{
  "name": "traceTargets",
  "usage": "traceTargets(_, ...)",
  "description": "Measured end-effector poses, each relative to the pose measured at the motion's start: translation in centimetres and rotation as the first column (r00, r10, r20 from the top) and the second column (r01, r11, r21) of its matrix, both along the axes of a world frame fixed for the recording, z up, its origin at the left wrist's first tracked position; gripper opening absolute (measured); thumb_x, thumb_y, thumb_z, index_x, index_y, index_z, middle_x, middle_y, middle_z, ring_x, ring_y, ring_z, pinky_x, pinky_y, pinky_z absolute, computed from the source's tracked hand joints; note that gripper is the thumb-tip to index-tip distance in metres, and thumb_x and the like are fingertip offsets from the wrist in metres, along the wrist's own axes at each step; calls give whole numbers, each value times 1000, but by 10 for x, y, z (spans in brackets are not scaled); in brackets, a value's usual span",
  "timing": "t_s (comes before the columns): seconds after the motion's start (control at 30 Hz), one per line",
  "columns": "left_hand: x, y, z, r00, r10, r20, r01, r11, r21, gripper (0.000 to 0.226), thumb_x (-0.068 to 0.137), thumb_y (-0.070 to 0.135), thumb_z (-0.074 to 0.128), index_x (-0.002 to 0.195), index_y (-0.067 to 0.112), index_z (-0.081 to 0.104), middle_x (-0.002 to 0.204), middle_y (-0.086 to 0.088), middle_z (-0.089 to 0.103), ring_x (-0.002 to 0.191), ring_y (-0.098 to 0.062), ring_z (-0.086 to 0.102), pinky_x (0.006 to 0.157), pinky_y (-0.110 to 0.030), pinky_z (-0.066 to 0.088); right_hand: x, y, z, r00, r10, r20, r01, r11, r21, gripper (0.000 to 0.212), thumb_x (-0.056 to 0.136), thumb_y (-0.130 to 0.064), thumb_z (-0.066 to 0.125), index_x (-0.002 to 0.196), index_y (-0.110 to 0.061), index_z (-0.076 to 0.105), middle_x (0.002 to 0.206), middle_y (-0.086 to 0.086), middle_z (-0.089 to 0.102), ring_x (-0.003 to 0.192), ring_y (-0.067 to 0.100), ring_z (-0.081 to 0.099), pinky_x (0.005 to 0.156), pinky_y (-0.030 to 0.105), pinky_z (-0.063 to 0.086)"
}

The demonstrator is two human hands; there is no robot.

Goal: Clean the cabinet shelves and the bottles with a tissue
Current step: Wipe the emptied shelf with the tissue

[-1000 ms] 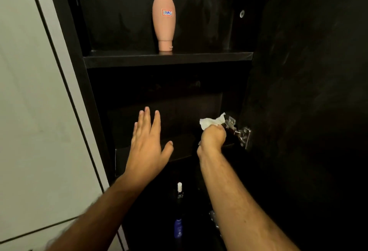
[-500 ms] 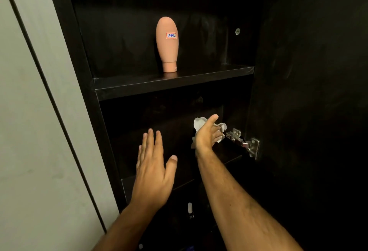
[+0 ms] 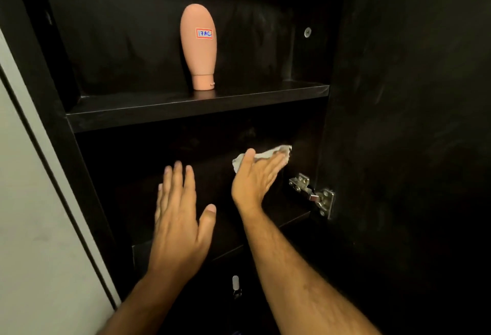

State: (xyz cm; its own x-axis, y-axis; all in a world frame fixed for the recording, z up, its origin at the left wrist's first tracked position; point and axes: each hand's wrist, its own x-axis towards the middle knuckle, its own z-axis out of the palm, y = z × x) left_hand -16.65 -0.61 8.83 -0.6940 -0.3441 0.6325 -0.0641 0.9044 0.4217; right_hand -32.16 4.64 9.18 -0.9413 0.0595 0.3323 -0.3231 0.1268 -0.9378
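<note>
The right hand (image 3: pixel 256 175) presses a crumpled tissue (image 3: pixel 261 155) with straight fingers deep in the middle compartment, left hand (image 3: pixel 180 217) spread and empty beside it, while the upright peach bottle (image 3: pixel 198 45) stands directly above on the upper shelf (image 3: pixel 132 115), nearer the right hand

bottle (image 3: pixel 198 45) on upper shelf (image 3: pixel 196 107), hinge (image 3: pixel 313 194) lower right

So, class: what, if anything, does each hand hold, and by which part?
The right hand presses a crumpled white tissue under its straight fingers, against the cabinet's dark interior. The left hand is open and holds nothing.
</note>
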Motion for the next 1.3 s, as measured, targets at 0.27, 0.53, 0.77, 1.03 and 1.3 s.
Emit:
traceTargets(0.27,-6,5,0,999,37,-8,-37,999,-21,74,87,52,24,149,26,-6,159,8,-10,145,-3,-19,119,-30,-7,-4,10,46,889,100,447,-4,978,-210,86,94,-68,22,155,-13,-5,160,20,-17,148,33,-18,118,53,4)
traceTargets(0.53,-9,9,5,999,31,-19,-31,999,-36,74,87,53,25,150,25,-5,159,7,-7,146,-4,-18,118,-27,-9,-10,10,83,959,-4,-283,18,999,48,80,94,-50,27,153,0,8,161,21,-1,150,31,-7,122,40,-3)
traceTargets(0.77,-12,11,2,999,35,-35,-37,998,-56,75,89,50,26,152,19,0,160,3,-3,148,-8,-13,120,-34,-4,-23,22,28,965,38,-261,51,944,326,84,94,-57,23,153,-3,-4,162,15,-10,148,21,-18,122,42,-4)
traceTargets(1.03,-9,11,-3,998,58,-2,-58,994,-91,76,89,49,26,152,15,0,161,0,-5,147,-10,-16,120,-32,-7,3,40,-11,987,162,17,-158,925,346,80,97,-60,13,154,-4,4,163,10,-5,148,21,-18,122,46,0)
traceTargets(1.3,4,-1,-10,989,137,50,-127,978,-167,77,91,54,28,152,14,0,161,-1,-8,148,-14,-16,121,-38,-3,-26,31,54,724,298,-622,129,827,547,74,93,-46,28,153,-4,19,160,22,6,149,37,-7,121,51,2)
